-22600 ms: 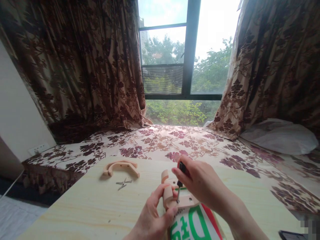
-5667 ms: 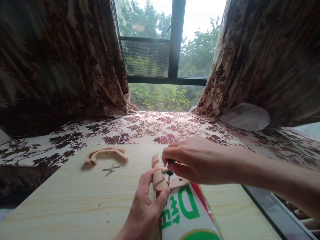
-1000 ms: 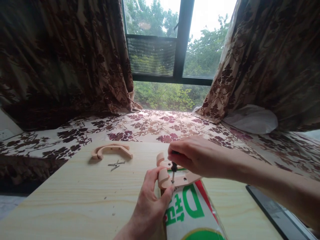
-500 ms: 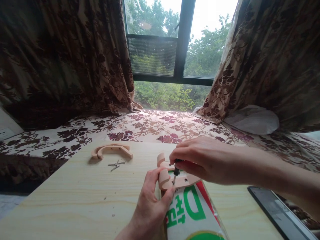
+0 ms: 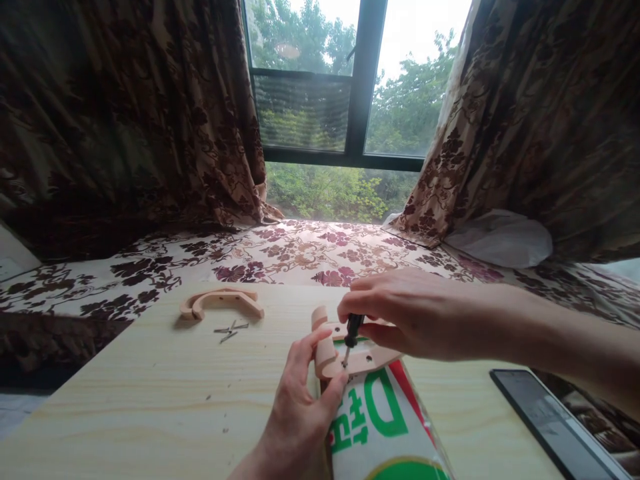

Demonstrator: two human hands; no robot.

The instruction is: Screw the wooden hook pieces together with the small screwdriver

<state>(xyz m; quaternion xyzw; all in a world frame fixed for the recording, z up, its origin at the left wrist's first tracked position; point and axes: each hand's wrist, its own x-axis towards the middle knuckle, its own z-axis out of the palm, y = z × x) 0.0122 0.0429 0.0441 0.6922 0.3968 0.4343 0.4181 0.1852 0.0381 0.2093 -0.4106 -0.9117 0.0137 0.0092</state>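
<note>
My right hand (image 5: 395, 317) grips a small screwdriver (image 5: 353, 331) by its black handle, shaft pointing down. The tip meets a hole in a curved pale wooden piece (image 5: 363, 361), where a screw may sit but is too small to make out. My left hand (image 5: 307, 390) is closed on the hooked end of this piece, thumb in front and fingers behind. A second wooden strip (image 5: 323, 319) of like shape lies just behind it. Both rest on a white, green and red printed packet (image 5: 385, 427).
At the left of the pale wooden board (image 5: 165, 393) lie another pair of curved wooden pieces (image 5: 220, 301) and several loose screws (image 5: 231, 330). A phone or tablet (image 5: 550, 420) lies at the right edge. Floral cloth (image 5: 300, 250) covers the ledge below the window.
The right hand has shifted slightly and more of the screwdriver handle shows. The tip stays at the same hole, and the left hand keeps its hold. The whole view has drifted a little.
</note>
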